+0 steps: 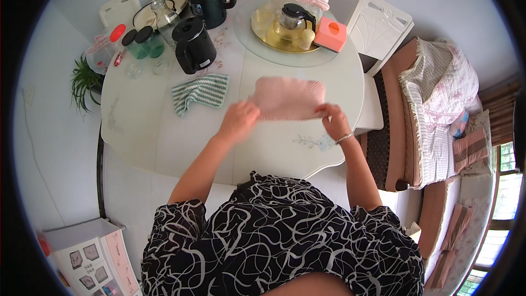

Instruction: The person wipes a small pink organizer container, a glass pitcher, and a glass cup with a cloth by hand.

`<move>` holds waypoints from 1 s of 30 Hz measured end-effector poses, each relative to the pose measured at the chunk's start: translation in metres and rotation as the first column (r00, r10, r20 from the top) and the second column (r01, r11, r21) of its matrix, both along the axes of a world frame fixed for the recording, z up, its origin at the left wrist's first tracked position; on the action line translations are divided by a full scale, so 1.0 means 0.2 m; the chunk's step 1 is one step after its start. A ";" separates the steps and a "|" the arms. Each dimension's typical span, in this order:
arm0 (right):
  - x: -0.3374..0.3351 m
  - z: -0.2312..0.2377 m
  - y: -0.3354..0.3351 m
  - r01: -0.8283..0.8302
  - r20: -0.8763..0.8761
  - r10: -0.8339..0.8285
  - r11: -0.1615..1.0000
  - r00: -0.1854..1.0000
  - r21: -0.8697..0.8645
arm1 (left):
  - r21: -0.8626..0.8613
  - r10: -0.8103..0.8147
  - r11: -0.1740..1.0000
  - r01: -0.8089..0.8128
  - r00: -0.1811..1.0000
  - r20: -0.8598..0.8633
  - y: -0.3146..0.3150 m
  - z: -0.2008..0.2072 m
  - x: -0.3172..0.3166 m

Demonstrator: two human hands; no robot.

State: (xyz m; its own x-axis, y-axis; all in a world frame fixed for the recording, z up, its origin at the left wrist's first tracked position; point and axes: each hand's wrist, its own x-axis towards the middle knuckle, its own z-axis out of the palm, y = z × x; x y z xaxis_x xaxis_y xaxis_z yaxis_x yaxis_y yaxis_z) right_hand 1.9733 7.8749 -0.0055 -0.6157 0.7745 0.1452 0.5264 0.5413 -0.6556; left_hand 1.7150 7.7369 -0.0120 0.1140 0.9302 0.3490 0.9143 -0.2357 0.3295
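Note:
A pink cloth [290, 97] is stretched out over the near half of the white table [257, 153]. My left hand [240, 120], slightly blurred, grips its left edge with the fingers closed. At the lower right corner, the fingers of my right hand [332, 119] pinch the same cloth; a bracelet circles that wrist. To the left of the pink cloth lies a crumpled green and white striped cloth [204, 92], touched by neither hand. Behind the striped cloth stands a black kettle [194, 46].
Another black kettle [207, 3], a glass pitcher [164, 17] and green-glass jars [149, 43] stand at the far left. A glass turntable bears a gold tray [268, 35] with a teapot [294, 17], beside a coral box [331, 34]. White chairs [378, 24] and a sofa [405, 131] are right.

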 end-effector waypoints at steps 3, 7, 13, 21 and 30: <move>0.11 -0.21 -0.08 -0.098 0.176 0.110 0.992 0.978 -0.074 | -0.357 -0.105 0.926 0.126 0.991 0.078 -0.11 -0.18 0.07; 0.03 -0.26 -0.15 -0.110 0.240 0.119 0.993 0.963 -0.051 | -0.122 -0.066 0.990 0.073 0.996 0.058 -0.13 -0.29 0.16; -0.21 -0.41 -0.25 -0.200 0.345 0.122 0.959 0.931 0.200 | -0.172 0.172 0.969 -0.175 0.985 -0.030 -0.19 -0.43 0.26; -0.13 -0.61 -0.51 -0.678 0.365 0.595 0.717 0.716 0.163 | 0.068 0.257 0.959 -0.275 0.945 0.202 -0.60 -0.55 0.41; -0.42 -0.48 -0.87 -0.859 0.523 0.772 0.493 0.361 -0.136 | -0.311 0.658 0.738 -0.600 0.536 0.528 -1.04 -0.61 0.64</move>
State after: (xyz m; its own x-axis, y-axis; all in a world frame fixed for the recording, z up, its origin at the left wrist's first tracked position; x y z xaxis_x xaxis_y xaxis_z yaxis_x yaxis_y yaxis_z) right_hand 1.8892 7.7018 -0.1008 -0.9403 -0.1515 -0.3048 -0.0373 0.9360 -0.3500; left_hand 1.8421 7.5286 -0.1348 -0.7038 0.7088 0.0471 0.4360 0.3788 0.8163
